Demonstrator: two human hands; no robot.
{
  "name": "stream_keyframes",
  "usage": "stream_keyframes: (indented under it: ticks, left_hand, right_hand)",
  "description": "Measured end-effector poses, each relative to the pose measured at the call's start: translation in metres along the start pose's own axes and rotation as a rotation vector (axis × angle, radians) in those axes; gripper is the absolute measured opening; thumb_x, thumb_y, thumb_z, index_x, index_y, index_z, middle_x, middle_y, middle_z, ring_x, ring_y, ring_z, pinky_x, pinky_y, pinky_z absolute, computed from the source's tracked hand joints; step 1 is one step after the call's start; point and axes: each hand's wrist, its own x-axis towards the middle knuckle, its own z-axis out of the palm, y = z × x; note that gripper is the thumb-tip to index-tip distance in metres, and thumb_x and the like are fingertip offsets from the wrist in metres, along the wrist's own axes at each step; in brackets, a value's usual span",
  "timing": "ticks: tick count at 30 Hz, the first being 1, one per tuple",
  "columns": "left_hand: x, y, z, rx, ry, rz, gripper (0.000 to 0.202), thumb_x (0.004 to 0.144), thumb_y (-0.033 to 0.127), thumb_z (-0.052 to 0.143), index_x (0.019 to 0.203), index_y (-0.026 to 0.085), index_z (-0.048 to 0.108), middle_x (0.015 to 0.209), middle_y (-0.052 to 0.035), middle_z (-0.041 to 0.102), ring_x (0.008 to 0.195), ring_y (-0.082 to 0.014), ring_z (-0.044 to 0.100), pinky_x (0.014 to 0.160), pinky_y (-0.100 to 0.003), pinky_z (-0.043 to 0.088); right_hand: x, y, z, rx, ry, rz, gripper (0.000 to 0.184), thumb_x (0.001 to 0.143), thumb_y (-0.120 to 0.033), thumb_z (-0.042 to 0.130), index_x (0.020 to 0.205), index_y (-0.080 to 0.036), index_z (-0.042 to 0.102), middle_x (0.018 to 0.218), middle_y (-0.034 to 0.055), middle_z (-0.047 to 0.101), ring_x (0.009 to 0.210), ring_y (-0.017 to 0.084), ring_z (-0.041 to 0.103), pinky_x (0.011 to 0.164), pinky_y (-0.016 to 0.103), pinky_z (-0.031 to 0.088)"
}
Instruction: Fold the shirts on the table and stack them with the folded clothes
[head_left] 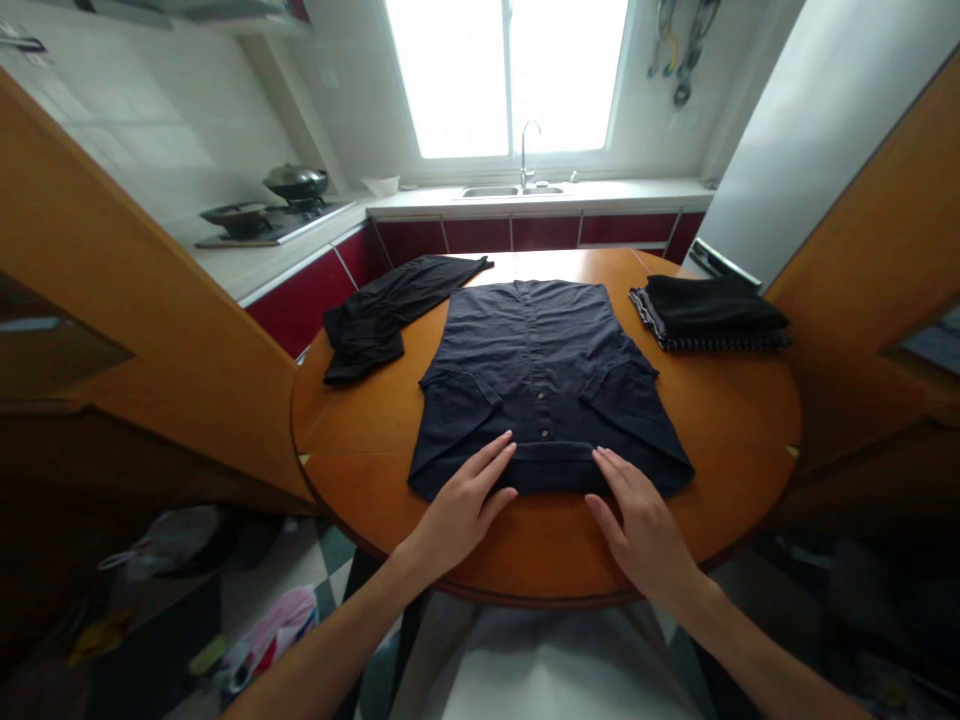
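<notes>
A dark navy button-up shirt (536, 340) lies spread on the round wooden table (720, 440), its sleeves folded inward. A narrow strip at its near edge is turned over, just below two visible buttons. On the left end of that strip rests my left hand (471, 490), fingers stretched out and thumb apart. My right hand (637, 505) lies at the strip's right end, its fingers extended on the cloth and the thumb spread. Neither hand grips the fabric.
Dark trousers (397, 305) lie at the table's back left. A stack of folded dark clothes (709, 312) sits at the back right. Beyond are a counter with a sink (491, 191), a stove with pans (240, 217), and wooden doors on both sides.
</notes>
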Motion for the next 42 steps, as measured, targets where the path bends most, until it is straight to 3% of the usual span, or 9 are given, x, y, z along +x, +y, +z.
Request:
stream_keyframes:
  ticks: [5, 10, 13, 21, 27, 31, 35, 38, 42]
  left_hand:
    - [0.007, 0.0, 0.0, -0.168, 0.14, -0.078, 0.035, 0.104, 0.025, 0.042, 0.131, 0.023, 0.065, 0.152, -0.0092, 0.048, 0.121, -0.0207, 0.061, 0.11, -0.041, 0.048]
    - [0.011, 0.002, -0.002, -0.248, 0.221, -0.166, 0.025, 0.098, 0.024, 0.054, 0.111, 0.023, 0.075, 0.128, -0.009, 0.062, 0.1, -0.0188, 0.066, 0.089, -0.036, 0.057]
    - [0.012, 0.002, -0.003, -0.335, 0.255, -0.203, 0.02, 0.094, 0.024, 0.059, 0.102, 0.022, 0.077, 0.119, -0.0083, 0.063, 0.078, -0.0131, 0.063, 0.071, -0.028, 0.057]
    - [0.008, -0.002, 0.003, -0.237, 0.24, -0.186, 0.02, 0.095, 0.029, 0.06, 0.096, 0.022, 0.079, 0.11, -0.0061, 0.063, 0.065, -0.0089, 0.058, 0.062, -0.025, 0.054]
    - [0.005, -0.003, 0.01, -0.086, 0.262, -0.146, 0.022, 0.098, 0.025, 0.056, 0.1, 0.023, 0.077, 0.111, -0.0067, 0.063, 0.087, -0.0153, 0.063, 0.082, -0.032, 0.057]
    - [0.004, -0.003, 0.01, 0.004, 0.251, -0.12, 0.021, 0.098, 0.022, 0.055, 0.102, 0.022, 0.076, 0.113, -0.0071, 0.064, 0.099, -0.0193, 0.063, 0.091, -0.038, 0.056]
    - [0.006, 0.015, 0.008, 0.164, 0.283, -0.021, 0.03, 0.1, 0.017, 0.046, 0.114, 0.024, 0.072, 0.119, -0.0078, 0.066, 0.112, -0.0225, 0.062, 0.098, -0.044, 0.053]
    - [0.011, 0.038, 0.013, 0.225, 0.179, 0.114, 0.04, 0.103, 0.017, 0.04, 0.136, 0.025, 0.06, 0.139, -0.008, 0.06, 0.133, -0.0232, 0.052, 0.113, -0.048, 0.042]
    - [0.016, 0.055, 0.027, 0.302, -0.041, 0.173, 0.056, 0.103, 0.039, 0.045, 0.155, 0.021, 0.036, 0.159, -0.0104, 0.039, 0.15, -0.0273, 0.031, 0.121, -0.052, 0.03]
  right_hand:
    - [0.029, 0.004, -0.004, 0.193, 0.068, 0.149, 0.038, 0.101, -0.039, 0.044, 0.128, -0.019, 0.062, 0.122, 0.013, 0.069, 0.111, 0.027, 0.065, 0.098, 0.044, 0.051]
    - [0.041, 0.005, -0.001, 0.174, 0.028, 0.29, 0.035, 0.098, -0.041, 0.048, 0.118, -0.019, 0.067, 0.091, 0.0076, 0.074, 0.081, 0.026, 0.07, 0.077, 0.039, 0.053]
    - [0.037, 0.003, -0.002, 0.185, 0.051, 0.28, 0.033, 0.097, -0.04, 0.05, 0.116, -0.02, 0.068, 0.087, 0.0063, 0.073, 0.077, 0.024, 0.069, 0.073, 0.036, 0.052]
    - [0.029, 0.007, 0.005, 0.085, 0.061, 0.235, 0.031, 0.097, -0.036, 0.05, 0.116, -0.018, 0.066, 0.093, 0.0082, 0.072, 0.083, 0.025, 0.067, 0.078, 0.037, 0.051]
    - [0.03, 0.011, 0.013, -0.057, 0.103, 0.145, 0.023, 0.097, -0.033, 0.05, 0.105, -0.018, 0.067, 0.091, 0.0092, 0.068, 0.087, 0.027, 0.063, 0.08, 0.04, 0.049]
    - [0.03, 0.012, 0.013, -0.067, 0.118, 0.126, 0.021, 0.097, -0.032, 0.053, 0.107, -0.018, 0.065, 0.092, 0.0088, 0.065, 0.086, 0.026, 0.061, 0.08, 0.039, 0.049]
    - [0.031, 0.01, 0.013, -0.072, 0.127, 0.127, 0.019, 0.098, -0.031, 0.052, 0.104, -0.019, 0.065, 0.092, 0.0083, 0.064, 0.087, 0.026, 0.061, 0.079, 0.038, 0.049]
    - [0.031, 0.009, 0.013, -0.073, 0.129, 0.125, 0.019, 0.098, -0.031, 0.051, 0.102, -0.019, 0.065, 0.091, 0.0081, 0.063, 0.086, 0.025, 0.061, 0.078, 0.038, 0.049]
    - [0.03, 0.01, 0.013, -0.057, 0.138, 0.13, 0.019, 0.097, -0.031, 0.052, 0.104, -0.019, 0.065, 0.091, 0.0084, 0.062, 0.085, 0.026, 0.06, 0.078, 0.04, 0.049]
